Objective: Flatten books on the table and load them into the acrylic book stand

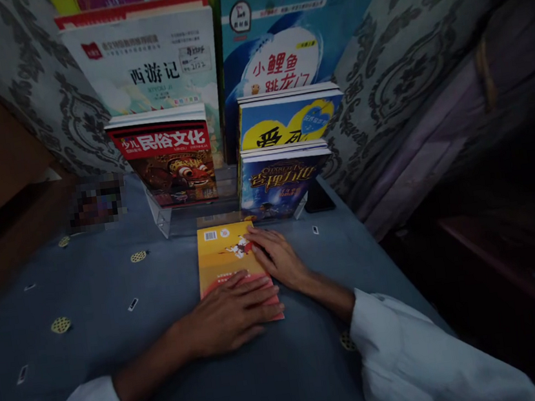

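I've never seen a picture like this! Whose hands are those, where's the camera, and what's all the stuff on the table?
There's no robot here, just a person with two bare hands. The one picture comes from a camera worn on that person's head, looking forward and down, so you see roughly what they'd see. It's squashed a bit, so things look shorter than they really are.

On the table lies a yellow book, which turns reddish at the bottom. The left hand rests flat across its lower part. The right hand touches its right edge, higher up. Neither hand is lifting it.

Behind it, a clear stand holds more books, including a red book and a dark blue book in front.
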`<state>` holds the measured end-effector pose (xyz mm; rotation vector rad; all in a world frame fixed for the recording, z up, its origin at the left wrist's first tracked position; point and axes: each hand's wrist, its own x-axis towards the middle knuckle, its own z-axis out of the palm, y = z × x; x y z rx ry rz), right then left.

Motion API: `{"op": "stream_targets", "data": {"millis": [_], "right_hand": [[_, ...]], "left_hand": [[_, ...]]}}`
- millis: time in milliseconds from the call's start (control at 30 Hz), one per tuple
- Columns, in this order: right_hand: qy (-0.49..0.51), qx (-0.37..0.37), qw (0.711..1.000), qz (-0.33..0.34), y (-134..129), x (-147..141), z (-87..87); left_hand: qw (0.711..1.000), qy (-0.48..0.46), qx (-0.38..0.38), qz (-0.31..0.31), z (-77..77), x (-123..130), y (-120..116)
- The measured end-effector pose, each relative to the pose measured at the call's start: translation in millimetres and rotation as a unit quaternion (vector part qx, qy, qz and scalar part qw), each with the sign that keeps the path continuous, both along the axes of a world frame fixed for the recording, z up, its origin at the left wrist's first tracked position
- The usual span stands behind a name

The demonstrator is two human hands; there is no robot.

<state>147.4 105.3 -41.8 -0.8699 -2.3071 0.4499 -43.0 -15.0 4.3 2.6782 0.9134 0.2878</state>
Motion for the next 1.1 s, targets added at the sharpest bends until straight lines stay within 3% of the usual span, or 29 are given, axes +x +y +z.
{"op": "stream_targets", "data": {"millis": [167, 367, 433, 633, 767, 900, 1100], "right_hand": [[-0.007, 0.006, 1.000, 0.000, 1.4, 0.9, -2.3], [-0.011, 0.001, 1.000, 0.004, 2.6, 1.5, -2.6], [-0.016, 0.003, 1.000, 0.003, 2.9, 2.3, -2.1], [-0.097, 0.038, 0.995, -0.011, -6.1, -3.3, 14.4], [-0.149, 0.034, 0.983, 0.103, -31.6, -22.0, 32.7], [-0.158, 0.018, 0.960, 0.231, -63.9, -40.1, 39.5], [-0.188, 0.004, 0.938, 0.292, -94.4, -35.2, 37.7]], "left_hand": [[0.997, -0.023, -0.032, 0.069, -3.2, -15.7, 14.2], [0.966, -0.018, -0.008, 0.258, -23.5, -67.0, 51.3], [0.958, -0.014, 0.004, 0.286, -28.5, -78.4, 57.3], [0.956, -0.024, 0.022, 0.290, -34.6, -82.2, 58.1], [0.958, -0.041, 0.026, 0.283, -35.0, -81.9, 58.0], [0.959, -0.045, 0.023, 0.279, -34.7, -83.7, 58.5], [0.960, -0.038, 0.018, 0.276, -33.6, -84.6, 59.0]]}}
